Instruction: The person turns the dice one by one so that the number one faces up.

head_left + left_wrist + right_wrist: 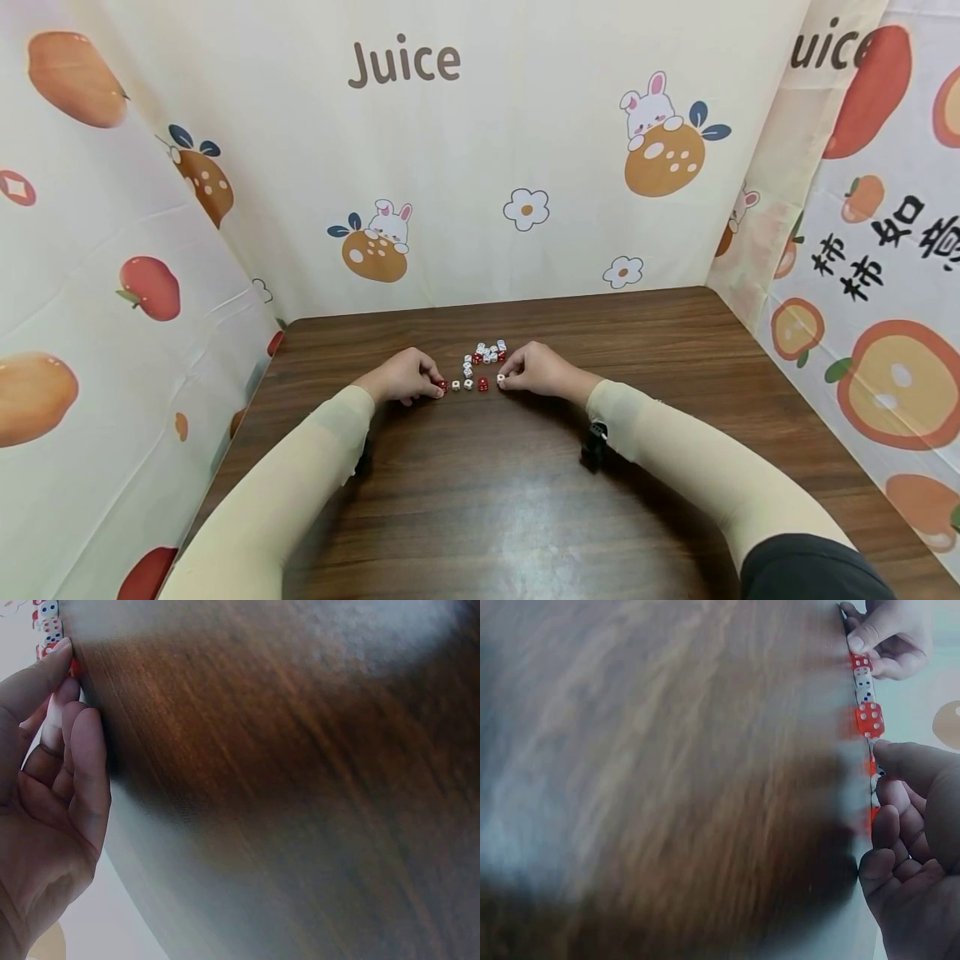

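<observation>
My left hand [405, 377] pinches a red die [442, 386] between thumb and finger at the left end of a row of dice. In the left wrist view the thumb covers most of that die. At the row's right end my right hand [542, 370] holds a white die [501, 380] by thumb and fingertips. Between the hands stand two white dice [455, 386] and a red die [483, 384], with a gap before the right hand's die. The right wrist view shows the red die [870, 720] beyond the right thumb, and the left hand [896, 634] farther off.
Behind the row, a short line of white dice [467, 365] leads back to a cluster of white and red dice [486, 354]. All lie on a brown wood-grain table [480, 467]. Printed curtains [465, 167] enclose its back and sides.
</observation>
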Motion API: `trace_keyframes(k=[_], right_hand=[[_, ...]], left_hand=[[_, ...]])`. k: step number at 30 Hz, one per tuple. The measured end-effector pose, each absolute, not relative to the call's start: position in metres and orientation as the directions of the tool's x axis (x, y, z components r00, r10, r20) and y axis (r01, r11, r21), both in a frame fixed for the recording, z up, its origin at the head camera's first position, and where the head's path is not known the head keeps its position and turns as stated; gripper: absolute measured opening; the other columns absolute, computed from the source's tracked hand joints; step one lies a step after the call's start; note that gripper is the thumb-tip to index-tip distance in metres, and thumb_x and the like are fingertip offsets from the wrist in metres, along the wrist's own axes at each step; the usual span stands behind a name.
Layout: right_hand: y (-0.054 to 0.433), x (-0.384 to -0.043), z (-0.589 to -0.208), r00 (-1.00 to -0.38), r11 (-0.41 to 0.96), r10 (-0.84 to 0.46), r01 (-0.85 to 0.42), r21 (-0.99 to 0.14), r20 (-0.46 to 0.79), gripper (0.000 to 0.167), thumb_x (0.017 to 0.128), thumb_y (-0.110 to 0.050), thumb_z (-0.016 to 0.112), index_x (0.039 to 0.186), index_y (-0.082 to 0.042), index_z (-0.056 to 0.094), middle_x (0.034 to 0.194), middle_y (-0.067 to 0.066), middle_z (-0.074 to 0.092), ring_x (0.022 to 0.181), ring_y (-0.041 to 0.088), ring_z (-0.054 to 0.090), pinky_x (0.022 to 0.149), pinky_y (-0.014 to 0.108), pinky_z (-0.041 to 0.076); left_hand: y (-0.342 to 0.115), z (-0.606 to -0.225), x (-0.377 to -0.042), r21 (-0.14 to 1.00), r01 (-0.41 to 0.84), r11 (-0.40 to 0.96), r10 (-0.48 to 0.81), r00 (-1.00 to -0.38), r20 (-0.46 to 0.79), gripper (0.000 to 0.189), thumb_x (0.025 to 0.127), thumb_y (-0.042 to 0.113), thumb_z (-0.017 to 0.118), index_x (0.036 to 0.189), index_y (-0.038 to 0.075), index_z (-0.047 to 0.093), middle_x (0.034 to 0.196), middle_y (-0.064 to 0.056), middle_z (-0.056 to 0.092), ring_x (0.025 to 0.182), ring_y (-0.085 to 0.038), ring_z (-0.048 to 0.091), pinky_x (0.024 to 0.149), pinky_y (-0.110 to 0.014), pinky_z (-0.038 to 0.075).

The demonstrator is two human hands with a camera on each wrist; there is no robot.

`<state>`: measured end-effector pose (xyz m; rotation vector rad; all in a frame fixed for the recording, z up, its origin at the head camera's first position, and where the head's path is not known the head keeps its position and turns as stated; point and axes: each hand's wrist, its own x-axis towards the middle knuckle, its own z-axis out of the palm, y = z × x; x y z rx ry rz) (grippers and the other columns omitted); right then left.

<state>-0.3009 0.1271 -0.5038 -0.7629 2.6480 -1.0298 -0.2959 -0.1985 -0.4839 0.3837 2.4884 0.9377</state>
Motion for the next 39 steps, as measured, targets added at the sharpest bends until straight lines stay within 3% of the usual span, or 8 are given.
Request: trace_keyframes(k=[39], right_hand=[[0.118,-0.304,-0.502,-0.825,0.637,-0.563,-0.406,-0.655,-0.036,0.009,0.09,-0.017,0.091,0.098,-0.012,0.09,0.073,-0.012,0.072,0.07,0.0,0.06,0.072,0.02,0.052]], left_hand=[[-0.198,-0.486,-0.299,0.68,0.082,0.729,0.397,-0.86,-0.321,0.008,0.097,0.019,0.093,0.095,0.017,0.086,0.076,0.003,0.072,0.065,-0.015,0.058,0.057,-0.032,0.057]])
